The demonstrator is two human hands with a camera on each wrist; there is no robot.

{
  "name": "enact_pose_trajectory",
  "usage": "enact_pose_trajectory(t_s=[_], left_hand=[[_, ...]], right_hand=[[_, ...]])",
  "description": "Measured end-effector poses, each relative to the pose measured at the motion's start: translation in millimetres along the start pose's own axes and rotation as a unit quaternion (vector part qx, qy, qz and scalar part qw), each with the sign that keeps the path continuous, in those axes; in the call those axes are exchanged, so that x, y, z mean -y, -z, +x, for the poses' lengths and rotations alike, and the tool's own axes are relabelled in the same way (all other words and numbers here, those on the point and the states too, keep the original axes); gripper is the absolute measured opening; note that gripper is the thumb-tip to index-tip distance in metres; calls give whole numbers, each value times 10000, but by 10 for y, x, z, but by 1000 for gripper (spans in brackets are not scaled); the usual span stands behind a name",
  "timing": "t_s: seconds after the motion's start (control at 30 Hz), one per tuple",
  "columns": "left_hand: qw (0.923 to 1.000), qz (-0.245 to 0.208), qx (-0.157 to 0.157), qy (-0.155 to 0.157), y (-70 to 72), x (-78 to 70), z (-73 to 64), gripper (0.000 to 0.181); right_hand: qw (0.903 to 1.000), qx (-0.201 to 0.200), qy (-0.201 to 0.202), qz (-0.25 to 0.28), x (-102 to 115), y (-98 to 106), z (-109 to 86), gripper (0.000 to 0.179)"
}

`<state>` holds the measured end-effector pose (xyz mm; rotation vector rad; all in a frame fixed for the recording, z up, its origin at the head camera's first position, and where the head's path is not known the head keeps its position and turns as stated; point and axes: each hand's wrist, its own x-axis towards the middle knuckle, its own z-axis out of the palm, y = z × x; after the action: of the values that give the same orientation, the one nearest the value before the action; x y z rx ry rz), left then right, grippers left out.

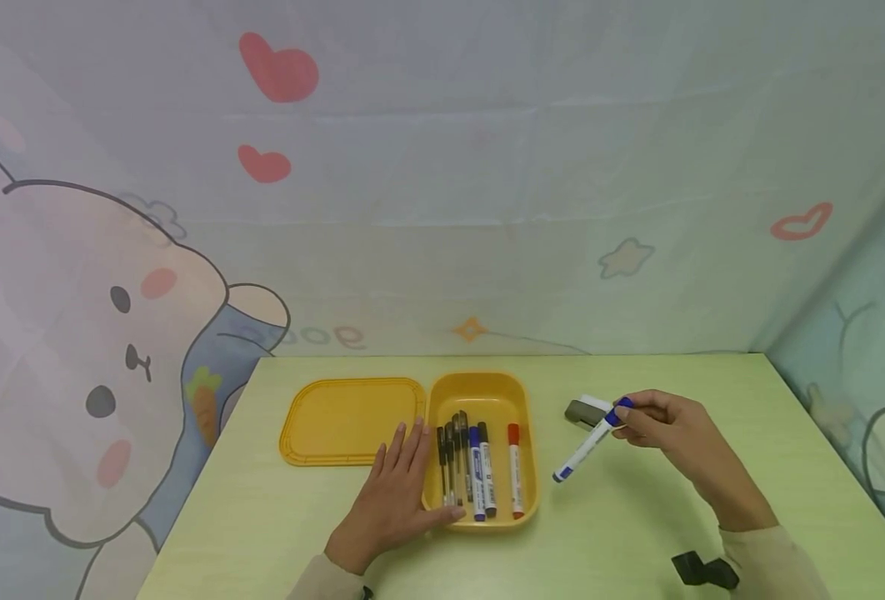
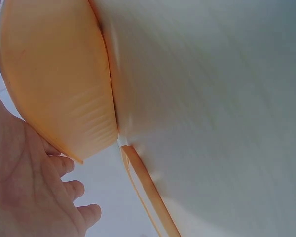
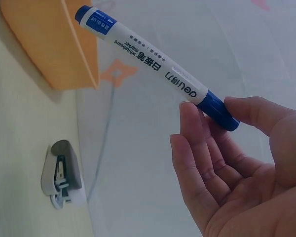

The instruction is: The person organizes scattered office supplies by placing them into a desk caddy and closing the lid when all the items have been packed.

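My right hand (image 1: 667,425) pinches a blue whiteboard marker (image 3: 153,64) by its cap, between thumb and fingertips. The marker's far end slants down toward the yellow box (image 1: 528,500), over the table to the box's right. Inside the box lie several dark pens (image 1: 450,458) on the left, a blue marker (image 1: 477,475) and a black marker (image 1: 487,471) in the middle, and a red marker (image 1: 515,471) on the right. My left hand (image 1: 393,496) rests along the box's left side, fingers extended and thumb over the front rim; in the left wrist view the palm is against the box wall.
Flat on the table, the yellow lid (image 1: 352,421) adjoins the box's left side. Behind the marker in my right hand sits a small grey stapler (image 3: 64,170). A printed cloth (image 1: 427,183) with hearts and a bear hangs behind the light green table (image 1: 592,550).
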<state>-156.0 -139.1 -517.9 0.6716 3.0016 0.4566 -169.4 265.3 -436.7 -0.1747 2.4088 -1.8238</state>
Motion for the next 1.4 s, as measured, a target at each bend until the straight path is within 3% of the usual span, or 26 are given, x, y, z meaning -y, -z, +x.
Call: enact_pose_trajectory(t_s=[0.5, 1.07, 1.4], left_hand=[[10000, -7, -25, 1, -22, 21, 7, 116], [10000, 25, -61, 5, -30, 26, 9, 116], [10000, -25, -68, -15, -24, 23, 4, 115]], right_hand=[[9985, 477, 277, 9, 160, -261, 273, 37], [9952, 925, 255, -196, 144, -511, 471, 34], [9941, 1016, -17, -373, 85, -646, 562, 36]])
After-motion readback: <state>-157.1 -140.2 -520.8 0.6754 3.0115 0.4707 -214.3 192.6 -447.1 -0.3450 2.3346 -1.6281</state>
